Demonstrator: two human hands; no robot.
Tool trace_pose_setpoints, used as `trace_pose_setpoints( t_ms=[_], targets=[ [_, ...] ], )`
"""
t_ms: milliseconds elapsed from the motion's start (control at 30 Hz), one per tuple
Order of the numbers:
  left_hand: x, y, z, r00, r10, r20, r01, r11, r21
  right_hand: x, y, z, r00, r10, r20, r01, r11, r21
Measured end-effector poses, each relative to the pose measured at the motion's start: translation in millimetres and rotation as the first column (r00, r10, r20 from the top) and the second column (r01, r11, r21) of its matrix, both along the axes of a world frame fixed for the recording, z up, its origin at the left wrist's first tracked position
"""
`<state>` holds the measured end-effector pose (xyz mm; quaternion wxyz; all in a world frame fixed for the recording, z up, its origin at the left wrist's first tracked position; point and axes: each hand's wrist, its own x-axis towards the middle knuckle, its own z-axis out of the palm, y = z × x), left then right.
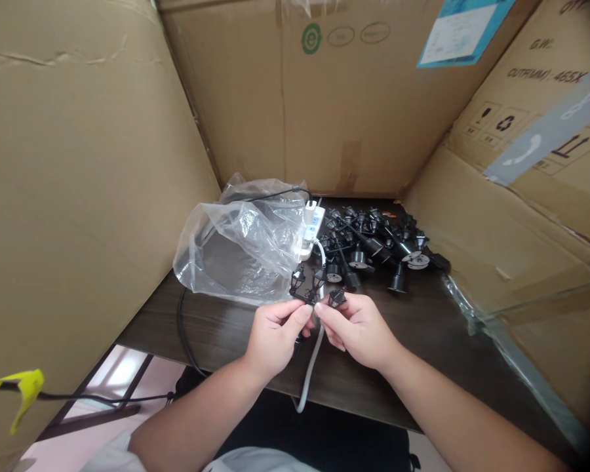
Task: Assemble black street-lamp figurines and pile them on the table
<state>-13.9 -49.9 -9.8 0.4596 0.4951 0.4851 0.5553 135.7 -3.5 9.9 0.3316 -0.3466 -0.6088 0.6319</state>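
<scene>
My left hand (275,337) and my right hand (356,331) meet above the table, their fingertips pinching a black plastic lantern-shaped fitting (302,285). A smaller black piece (337,299) sits at my right thumb and forefinger; I cannot tell whether it is joined to the fitting. A white cable (314,357) runs down behind my hands. Just beyond them lies a heap of similar black fittings (381,246) with round sockets and white discs.
A crumpled clear plastic bag (240,246) and a white power strip (313,223) lie on the dark wooden table (216,321). A black cable (183,321) hangs over its edge. Large cardboard sheets (339,98) stand around the back and sides.
</scene>
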Motion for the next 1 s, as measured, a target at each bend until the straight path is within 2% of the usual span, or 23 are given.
trace_pose_setpoints(
  t_ms=[200,433,533,667,867,1000],
  targets=[
    [-1,-1,1.8,0.999,-0.029,-0.026,0.028,0.999,-0.015,1,-1,0.2,0.998,0.021,-0.054,-0.029,0.988,-0.150],
    [-2,-2,0.4,0.998,-0.048,-0.030,0.047,0.999,-0.021,0,-3,-2.8,0.994,0.057,-0.092,-0.072,0.982,-0.173],
    [-2,-2,-3.4,0.998,-0.054,0.017,0.055,0.998,-0.039,0,-2,-2.8,0.996,0.048,-0.076,-0.060,0.984,-0.165],
    [0,-1,-8.1,0.992,-0.042,0.118,0.049,0.997,-0.056,1,1,-1.8,0.997,0.059,-0.057,-0.066,0.990,-0.123],
    [2,0,-12.2,0.976,0.079,0.201,-0.076,0.997,-0.023,2,2,-3.6,0.995,0.088,-0.044,-0.089,0.996,-0.030],
    [4,0,-11.1,0.936,0.129,0.327,-0.125,0.992,-0.032,1,0,-8.6,0.999,0.043,0.026,-0.046,0.993,0.112]
  ],
)
